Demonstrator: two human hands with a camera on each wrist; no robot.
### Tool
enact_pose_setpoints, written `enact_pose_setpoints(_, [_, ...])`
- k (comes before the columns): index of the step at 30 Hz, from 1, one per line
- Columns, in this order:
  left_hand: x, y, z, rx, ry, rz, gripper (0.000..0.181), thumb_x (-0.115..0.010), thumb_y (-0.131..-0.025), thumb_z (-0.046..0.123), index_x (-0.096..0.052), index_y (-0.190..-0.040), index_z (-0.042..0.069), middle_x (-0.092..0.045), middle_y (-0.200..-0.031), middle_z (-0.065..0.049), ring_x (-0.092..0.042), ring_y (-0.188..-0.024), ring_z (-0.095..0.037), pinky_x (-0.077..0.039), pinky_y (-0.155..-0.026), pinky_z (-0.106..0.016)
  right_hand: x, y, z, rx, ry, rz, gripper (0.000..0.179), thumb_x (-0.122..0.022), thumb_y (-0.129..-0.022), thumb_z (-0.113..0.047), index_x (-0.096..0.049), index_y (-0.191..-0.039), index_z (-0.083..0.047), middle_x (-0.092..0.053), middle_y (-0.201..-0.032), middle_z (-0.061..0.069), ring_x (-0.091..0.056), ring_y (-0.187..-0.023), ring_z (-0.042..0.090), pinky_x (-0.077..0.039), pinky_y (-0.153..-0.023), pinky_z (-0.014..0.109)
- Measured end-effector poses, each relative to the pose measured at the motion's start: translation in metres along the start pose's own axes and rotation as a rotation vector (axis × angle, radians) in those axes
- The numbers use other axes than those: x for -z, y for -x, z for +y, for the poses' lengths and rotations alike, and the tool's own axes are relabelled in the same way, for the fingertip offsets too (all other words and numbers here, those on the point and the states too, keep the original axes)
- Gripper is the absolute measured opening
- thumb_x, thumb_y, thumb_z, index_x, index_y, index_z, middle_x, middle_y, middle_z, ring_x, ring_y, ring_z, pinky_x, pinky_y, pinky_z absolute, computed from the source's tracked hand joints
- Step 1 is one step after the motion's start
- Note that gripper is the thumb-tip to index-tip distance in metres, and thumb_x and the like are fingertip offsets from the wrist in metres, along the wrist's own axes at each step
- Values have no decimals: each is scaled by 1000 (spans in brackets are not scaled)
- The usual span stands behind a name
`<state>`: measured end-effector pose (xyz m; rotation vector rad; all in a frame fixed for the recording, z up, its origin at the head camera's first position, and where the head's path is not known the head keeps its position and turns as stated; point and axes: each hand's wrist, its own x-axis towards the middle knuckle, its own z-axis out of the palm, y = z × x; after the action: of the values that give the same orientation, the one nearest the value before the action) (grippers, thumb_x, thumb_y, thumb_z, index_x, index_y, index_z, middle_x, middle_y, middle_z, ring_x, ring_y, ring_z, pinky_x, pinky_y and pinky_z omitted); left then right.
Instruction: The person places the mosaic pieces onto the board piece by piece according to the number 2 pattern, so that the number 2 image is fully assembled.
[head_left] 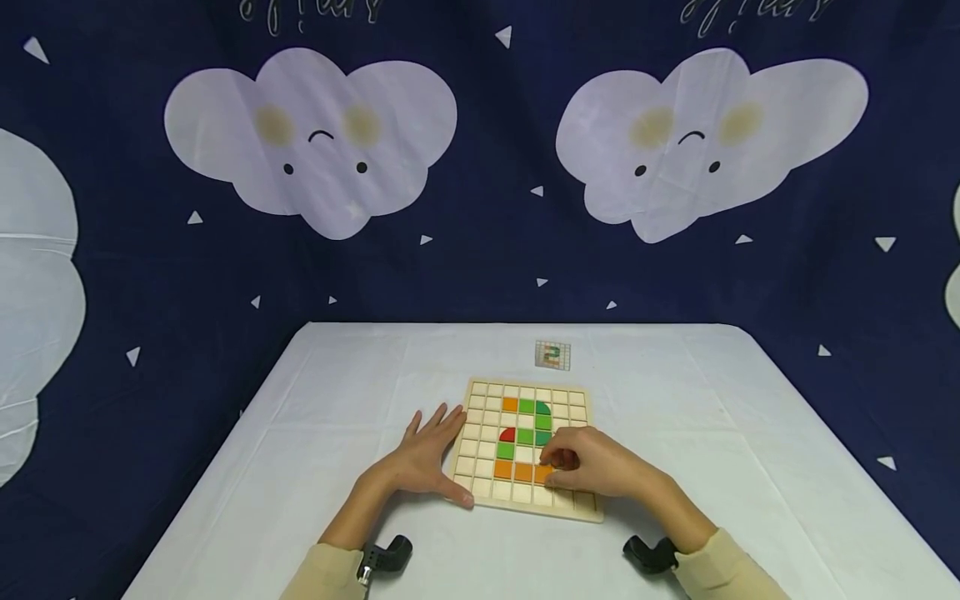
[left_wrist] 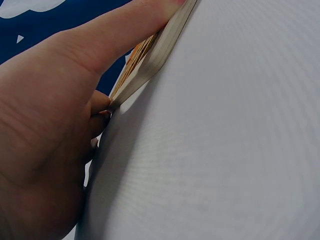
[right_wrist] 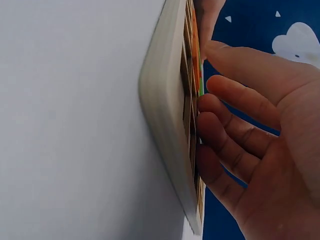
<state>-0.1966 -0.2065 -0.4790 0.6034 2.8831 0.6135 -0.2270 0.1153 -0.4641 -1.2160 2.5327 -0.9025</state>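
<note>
A square wooden grid board (head_left: 480,492) lies on the table. Set in its cells are orange tiles (head_left: 523,472), green tiles (head_left: 525,437) and a red rounded tile (head_left: 507,435). My left hand (head_left: 422,458) spreads along the left side, fingertips at that edge and thumb (left_wrist: 145,20) at the near left corner. Over the right part of the board, my right hand (head_left: 600,462) has bent fingers, with the thumb by the rightmost orange tile (head_left: 543,473). In the right wrist view, a gap shows between its thumb and index finger (right_wrist: 240,97), with no tile visible there.
Behind the board lies a small card (head_left: 552,355) printed with a coloured grid pattern. White cloth (head_left: 360,358) covers the table. A dark blue curtain (head_left: 495,275) with clouds hangs beyond its far edge. Black wrist devices (head_left: 390,554) sit below both hands.
</note>
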Motion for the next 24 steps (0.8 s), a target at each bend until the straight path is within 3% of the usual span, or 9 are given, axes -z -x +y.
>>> enact_pose_setpoints(9, [1,1,0,-4,5,-3,139,-73,-47,82,-22,-154,9,-16,-159,-3,-4,-145,-26,4,-113,-53,8,12,9,-50,-8,40,16,-72,-87,-33,-70,-100,-24,-60,-84,-15,-55,-73,7,-49,-63,24])
enact_pose_setpoints(24, [4,1,0,-11,-34,-35,140,-71,-48,83,-19,-154,8,-13,-160,-5,-3,-145,-26,4,-113,-52,30,32,27,-85,92,135,19,-71,-88,-34,-70,-99,-19,-58,-83,-16,-54,-73,5,-49,-63,23])
